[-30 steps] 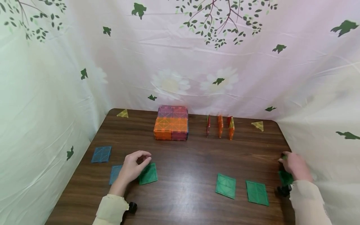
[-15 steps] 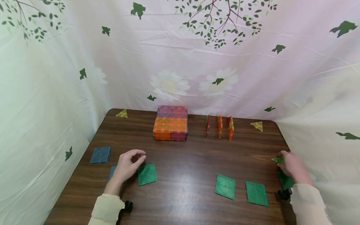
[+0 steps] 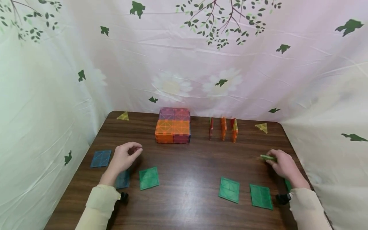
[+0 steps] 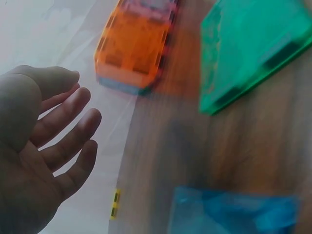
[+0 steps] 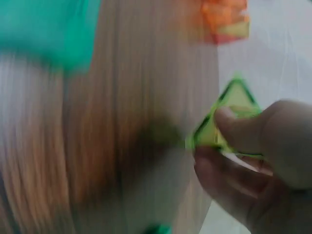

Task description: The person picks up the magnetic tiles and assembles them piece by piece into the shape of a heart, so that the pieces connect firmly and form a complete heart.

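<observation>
My right hand [image 3: 283,163] pinches a light-green triangular magnetic tile [image 5: 239,97] between thumb and fingers, lifted off the table at the right. Behind that wrist a green square tile [image 3: 288,185] is mostly hidden. On the left, my left hand [image 3: 124,157] hovers with relaxed, slightly bent fingers and holds nothing. A blue square tile [image 3: 123,179] lies partly under its wrist, and another blue tile [image 3: 101,158] lies to its left. A green square tile [image 3: 149,178] lies to the right of that wrist. The left wrist view shows the thumb and fingertips [image 4: 84,95] apart.
An orange and purple tile box [image 3: 173,127] stands at the back. Right of it, several tiles [image 3: 224,128] stand on edge. Yellow triangles [image 3: 123,116] lie near both back corners. Two green squares [image 3: 229,190] lie front right. Fabric walls border the table [image 3: 184,166].
My right hand has picked up the light-green triangle from the right edge and carried it left and a little farther back. My left hand has moved left and back, uncovering the green square.
</observation>
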A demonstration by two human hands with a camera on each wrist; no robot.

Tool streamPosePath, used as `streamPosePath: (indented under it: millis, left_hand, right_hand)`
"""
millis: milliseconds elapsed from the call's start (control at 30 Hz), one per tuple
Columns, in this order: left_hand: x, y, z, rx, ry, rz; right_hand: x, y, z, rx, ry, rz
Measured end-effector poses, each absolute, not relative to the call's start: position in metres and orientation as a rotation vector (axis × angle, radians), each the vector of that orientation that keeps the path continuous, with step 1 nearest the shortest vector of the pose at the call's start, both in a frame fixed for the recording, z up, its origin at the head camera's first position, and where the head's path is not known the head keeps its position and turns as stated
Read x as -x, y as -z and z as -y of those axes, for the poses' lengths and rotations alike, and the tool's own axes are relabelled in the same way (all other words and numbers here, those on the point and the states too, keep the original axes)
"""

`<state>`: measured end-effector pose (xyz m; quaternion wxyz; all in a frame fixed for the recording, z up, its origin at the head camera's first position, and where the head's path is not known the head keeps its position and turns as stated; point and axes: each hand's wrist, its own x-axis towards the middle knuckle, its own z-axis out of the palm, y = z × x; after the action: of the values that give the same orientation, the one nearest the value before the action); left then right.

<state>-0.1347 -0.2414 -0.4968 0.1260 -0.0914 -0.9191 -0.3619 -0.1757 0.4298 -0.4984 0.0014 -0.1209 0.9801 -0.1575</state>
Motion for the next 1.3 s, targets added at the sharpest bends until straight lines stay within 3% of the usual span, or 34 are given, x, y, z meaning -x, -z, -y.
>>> streamPosePath:
  millis: [233, 733, 933, 1300]
  left_hand:
    - [0.172, 0.492, 0.258, 0.158, 1.022, 2.747]
    - [0.261, 0.51, 0.301, -0.022, 0.798, 3.086]
    - [0.266, 0.523, 0.316, -0.114, 0.776, 3.249]
    - [0.263, 0.537, 0.318, -0.205, 0.762, 3.002]
  right_hand:
    - [0.183, 0.509, -0.388, 0.56, 0.751, -3.036]
    - [0.19, 0.511, -0.298, 0.861, 0.72, -2.808]
    - [0.184, 0.515, -0.28, 0.854, 0.75, -2.799]
    - [0.183, 0.512, -0.281, 0.804, 0.756, -2.823]
